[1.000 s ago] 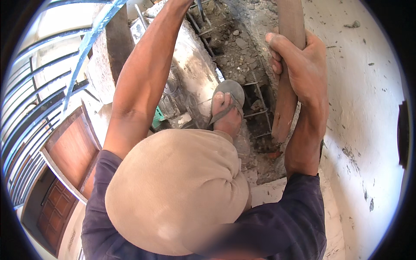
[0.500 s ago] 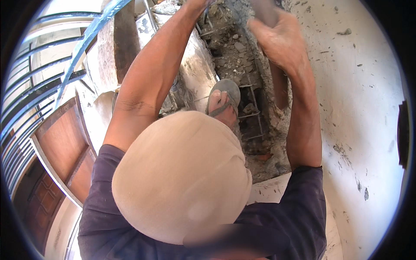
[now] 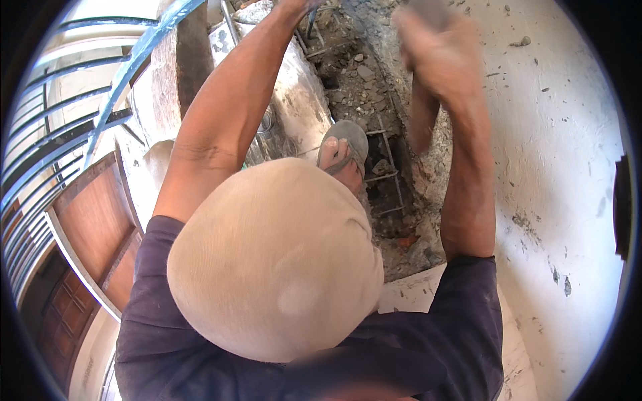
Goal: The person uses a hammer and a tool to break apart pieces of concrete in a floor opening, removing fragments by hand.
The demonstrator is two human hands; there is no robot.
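My right hand, blurred by motion, is closed around the brown handle of what looks like a hammer. The handle hangs below my fist, while the tool's upper end is smeared at the top edge. My left hand reaches to the top edge, its fingers cut off from view. Just under it shows a thin dark rod; whether I hold it cannot be made out. Between my arms runs a broken-out trench with rubble and exposed metal bars. A sandalled foot stands at its left side.
A white wall with grey splashes rises on the right. To the left are a blue metal railing, a wooden post and a brown wooden panel. A beige cap covers much of the lower middle.
My right hand and the hammer have shifted slightly right and up. My left hand has moved a little left, and the cap has shifted slightly up and left.
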